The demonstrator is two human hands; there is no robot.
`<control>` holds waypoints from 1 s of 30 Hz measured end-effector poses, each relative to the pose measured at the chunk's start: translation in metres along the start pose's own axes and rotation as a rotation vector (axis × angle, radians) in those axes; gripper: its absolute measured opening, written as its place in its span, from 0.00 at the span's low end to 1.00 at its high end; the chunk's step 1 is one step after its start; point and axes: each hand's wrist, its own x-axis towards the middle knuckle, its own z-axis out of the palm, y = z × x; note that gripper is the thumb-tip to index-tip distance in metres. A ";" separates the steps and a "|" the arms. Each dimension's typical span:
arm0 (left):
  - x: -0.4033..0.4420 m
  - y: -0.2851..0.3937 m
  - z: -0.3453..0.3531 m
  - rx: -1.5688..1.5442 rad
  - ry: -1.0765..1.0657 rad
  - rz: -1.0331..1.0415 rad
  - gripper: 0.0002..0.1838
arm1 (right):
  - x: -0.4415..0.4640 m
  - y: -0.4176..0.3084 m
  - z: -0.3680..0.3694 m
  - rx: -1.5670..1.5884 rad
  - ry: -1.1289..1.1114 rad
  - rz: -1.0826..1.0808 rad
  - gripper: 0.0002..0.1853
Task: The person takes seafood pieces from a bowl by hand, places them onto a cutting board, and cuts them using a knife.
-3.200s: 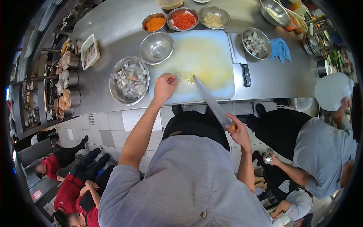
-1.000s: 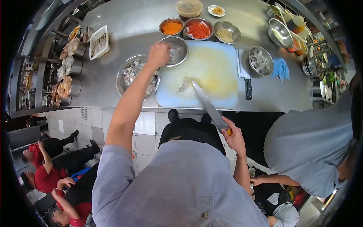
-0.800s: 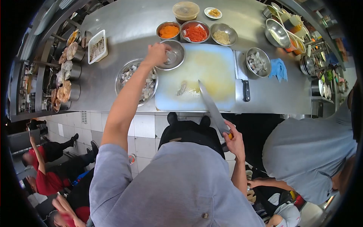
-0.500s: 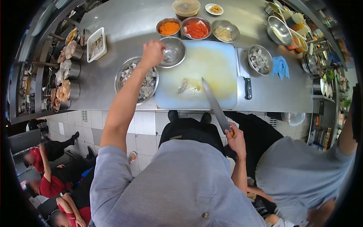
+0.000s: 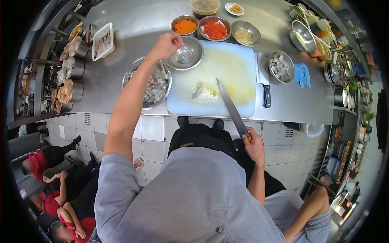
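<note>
My left hand (image 5: 166, 46) is raised at the rim of a steel bowl (image 5: 193, 60), fingers pinched together; what they hold, if anything, is too small to see. Below that forearm stands a larger steel bowl of raw shrimp (image 5: 157, 91), partly hidden by the arm. In my right hand (image 5: 254, 145) is the handle of a long kitchen knife (image 5: 231, 108), its blade tilted up-left and its tip over the white cutting board (image 5: 239, 56). A single peeled shrimp (image 5: 197, 90) lies on the board beside a wet patch.
Bowls of orange food (image 5: 185, 26), red strips (image 5: 214, 30) and chopped pale food (image 5: 243, 36) stand behind the board. At right are a second knife (image 5: 266, 91), a shrimp bowl (image 5: 281, 68) and a blue cloth (image 5: 301, 75). A white basket (image 5: 103, 41) stands left. A co-worker (image 5: 304, 212) is close by.
My left hand has shifted slightly up along the bowl's rim, fingers now drawn together. The knife stays nearly still. The co-worker at right has moved down and back from the table.
</note>
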 end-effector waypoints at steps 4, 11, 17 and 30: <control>-0.022 0.011 0.023 0.186 0.226 0.153 0.06 | 0.006 0.007 0.002 -0.009 0.024 -0.025 0.16; -0.124 0.038 0.146 0.147 0.132 0.096 0.07 | 0.008 -0.001 0.000 -0.009 0.098 -0.085 0.16; -0.150 0.032 0.170 0.060 0.305 0.216 0.11 | 0.011 -0.003 0.001 -0.055 0.101 -0.156 0.15; -0.173 0.022 0.182 0.042 0.319 -0.068 0.12 | 0.026 -0.037 -0.024 -0.472 0.036 -0.474 0.15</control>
